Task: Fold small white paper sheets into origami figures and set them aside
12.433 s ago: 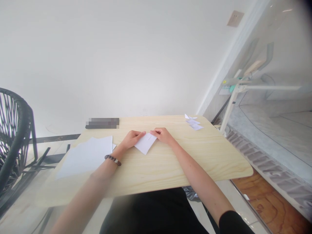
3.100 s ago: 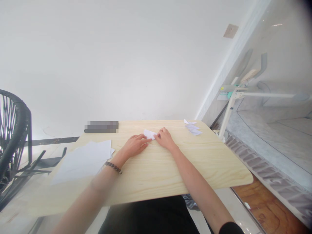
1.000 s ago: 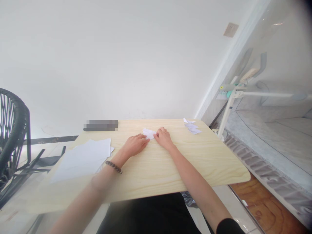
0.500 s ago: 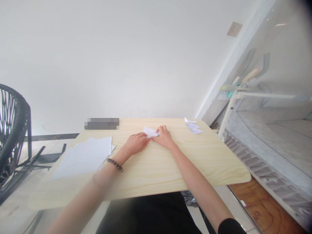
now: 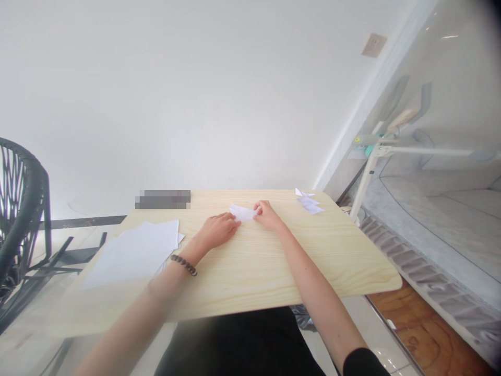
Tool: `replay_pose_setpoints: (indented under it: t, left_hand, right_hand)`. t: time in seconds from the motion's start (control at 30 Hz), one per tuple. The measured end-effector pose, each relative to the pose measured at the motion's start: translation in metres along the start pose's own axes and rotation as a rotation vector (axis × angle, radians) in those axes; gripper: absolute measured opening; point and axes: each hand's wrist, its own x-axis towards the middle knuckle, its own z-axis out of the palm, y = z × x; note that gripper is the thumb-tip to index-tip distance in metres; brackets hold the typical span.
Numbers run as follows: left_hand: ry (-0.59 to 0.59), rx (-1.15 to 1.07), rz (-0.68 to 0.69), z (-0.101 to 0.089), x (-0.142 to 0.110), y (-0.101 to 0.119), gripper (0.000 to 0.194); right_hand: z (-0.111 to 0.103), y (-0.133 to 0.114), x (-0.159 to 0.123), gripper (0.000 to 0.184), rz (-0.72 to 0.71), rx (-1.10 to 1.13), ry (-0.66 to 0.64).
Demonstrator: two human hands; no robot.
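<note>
A small folded white paper (image 5: 243, 213) lies between my hands, near the middle of the far half of the table. My left hand (image 5: 219, 228), with a dark bead bracelet at the wrist, grips its left end between thumb and fingers. At the paper's right tip, my right hand (image 5: 268, 215) pinches it with thumb and forefinger. Several folded paper pieces (image 5: 309, 202) rest at the far right of the table. Loose white sheets (image 5: 136, 253) are spread at the left, beside my left forearm.
The pale wooden table (image 5: 250, 277) stands against a white wall. A blurred-out dark block (image 5: 162, 200) is at its far left edge. A black woven chair (image 5: 27, 209) stands to the left. On the right are a white metal frame (image 5: 366, 183) and a grey sofa or bed (image 5: 450, 209).
My right hand has shifted slightly right along the folded paper to its tip, and more of the paper shows between the hands. The left hand stays at its end.
</note>
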Motion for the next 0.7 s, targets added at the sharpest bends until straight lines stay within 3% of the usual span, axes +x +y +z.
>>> replay_pose_setpoints:
  t: [0.37,0.5,0.7]
  left_hand:
    - [0.069,-0.047,0.036,0.005,-0.004,-0.001,0.031]
    - [0.094,-0.071,0.042,0.006,-0.004,0.0,0.031]
    - [0.067,-0.13,0.068,0.002,-0.004,-0.001,0.029]
  right_hand:
    - [0.0,0.0,-0.002,0.016,0.026,0.094,0.053]
    - [0.006,-0.008,-0.005,0.024,-0.004,-0.073,0.08]
    - [0.007,-0.014,-0.007,0.019,0.0,-0.21,0.024]
